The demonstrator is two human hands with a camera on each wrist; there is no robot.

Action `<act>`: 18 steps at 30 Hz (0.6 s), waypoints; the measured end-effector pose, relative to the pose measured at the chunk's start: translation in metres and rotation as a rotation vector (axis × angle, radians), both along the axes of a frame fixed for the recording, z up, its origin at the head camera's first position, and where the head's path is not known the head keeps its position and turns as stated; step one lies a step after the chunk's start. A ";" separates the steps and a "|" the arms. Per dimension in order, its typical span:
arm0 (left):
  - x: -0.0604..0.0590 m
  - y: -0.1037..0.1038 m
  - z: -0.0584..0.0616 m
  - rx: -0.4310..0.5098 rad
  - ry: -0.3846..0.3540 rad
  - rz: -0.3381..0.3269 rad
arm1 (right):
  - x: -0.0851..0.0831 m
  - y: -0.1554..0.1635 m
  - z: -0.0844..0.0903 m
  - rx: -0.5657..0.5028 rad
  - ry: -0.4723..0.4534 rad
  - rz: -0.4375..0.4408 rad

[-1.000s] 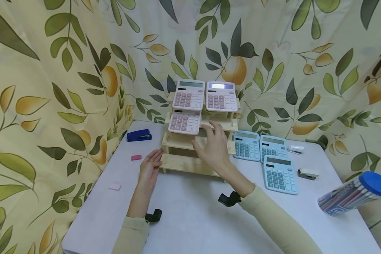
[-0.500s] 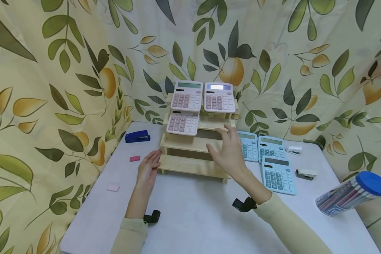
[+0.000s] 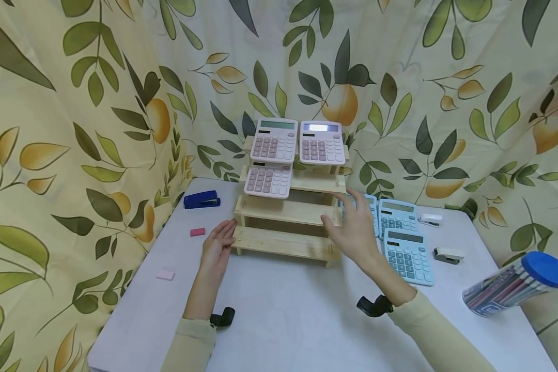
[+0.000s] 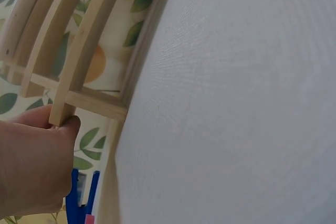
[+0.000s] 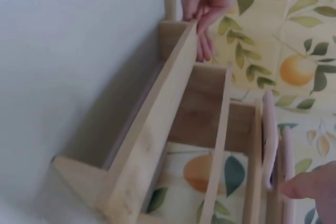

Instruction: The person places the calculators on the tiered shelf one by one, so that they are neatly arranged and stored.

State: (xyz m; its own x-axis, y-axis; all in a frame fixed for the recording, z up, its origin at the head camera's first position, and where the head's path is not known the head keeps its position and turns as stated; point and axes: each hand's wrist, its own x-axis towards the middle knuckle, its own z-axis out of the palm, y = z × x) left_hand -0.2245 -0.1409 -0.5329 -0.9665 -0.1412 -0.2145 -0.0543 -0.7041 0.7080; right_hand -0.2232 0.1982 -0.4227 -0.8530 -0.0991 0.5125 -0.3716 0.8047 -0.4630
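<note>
A wooden stepped rack [image 3: 283, 243] stands at the middle of the table. Two pink calculators [image 3: 322, 143] lean side by side on its top tier. A third pink calculator [image 3: 268, 180] sits at the left of the tier below. My left hand [image 3: 217, 244] pinches the left end of the lowest step; the left wrist view shows thumb and fingers on either side of the board [image 4: 63, 103]. Beside the rack's right end, my right hand [image 3: 355, 230] has its fingers spread and loosely bent, holding nothing. Whether its fingertips touch the wood I cannot tell.
Right of the rack lie three blue calculators [image 3: 408, 258], one partly behind my right hand. Two small white staplers [image 3: 448, 254] and a blue-lidded tub of pencils [image 3: 511, 287] are farther right. A blue stapler [image 3: 202, 199] and pink erasers [image 3: 197, 232] lie left.
My right hand has moved right, from just below the third pink calculator to the rack's right end. My left hand has stayed at the lowest step. No calculator has moved on the rack.
</note>
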 end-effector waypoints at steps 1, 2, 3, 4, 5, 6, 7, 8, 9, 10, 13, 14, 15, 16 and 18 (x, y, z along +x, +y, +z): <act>0.000 0.000 0.000 -0.004 0.000 -0.002 | 0.000 0.003 -0.001 0.003 0.000 -0.004; 0.000 0.000 0.000 -0.007 0.000 -0.004 | 0.000 0.005 -0.003 0.007 -0.001 -0.008; 0.000 0.000 0.000 -0.009 0.000 -0.005 | 0.000 0.008 -0.004 0.011 -0.003 -0.013; 0.000 0.000 0.000 -0.011 -0.001 -0.006 | 0.000 0.011 -0.006 0.013 -0.007 -0.018; 0.000 0.000 0.000 -0.009 -0.002 -0.007 | 0.001 0.013 -0.007 0.019 -0.010 -0.024; 0.000 0.000 0.001 -0.013 0.001 -0.010 | 0.001 0.016 -0.008 0.024 -0.015 -0.030; 0.001 0.000 0.001 -0.014 0.003 -0.012 | 0.002 0.019 -0.010 0.027 -0.020 -0.036; 0.001 0.000 0.001 -0.012 0.002 -0.010 | 0.002 0.022 -0.011 0.033 -0.023 -0.043; 0.000 0.000 0.001 -0.005 0.001 -0.009 | 0.003 0.025 -0.012 0.039 -0.027 -0.049; 0.000 0.000 0.001 -0.002 0.000 -0.007 | 0.004 0.028 -0.013 0.045 -0.029 -0.055; 0.000 0.001 0.002 -0.004 -0.002 -0.005 | 0.005 0.036 -0.015 0.065 -0.039 -0.081; 0.000 0.001 0.002 -0.005 -0.003 -0.004 | 0.006 0.039 -0.016 0.070 -0.039 -0.086; 0.000 0.001 0.002 -0.005 -0.006 -0.003 | 0.006 0.042 -0.017 0.071 -0.042 -0.090; 0.000 0.001 0.002 -0.008 -0.010 -0.003 | 0.006 0.045 -0.018 0.075 -0.043 -0.094; 0.001 0.000 0.003 -0.013 -0.013 -0.004 | 0.007 0.050 -0.020 0.076 -0.054 -0.103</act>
State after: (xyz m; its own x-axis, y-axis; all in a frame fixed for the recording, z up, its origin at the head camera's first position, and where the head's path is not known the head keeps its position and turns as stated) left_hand -0.2237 -0.1406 -0.5301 -0.9641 -0.1403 -0.2253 -0.0663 -0.6948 0.7162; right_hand -0.2159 0.2479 -0.4427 -0.8869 -0.0463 0.4597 -0.2614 0.8707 -0.4166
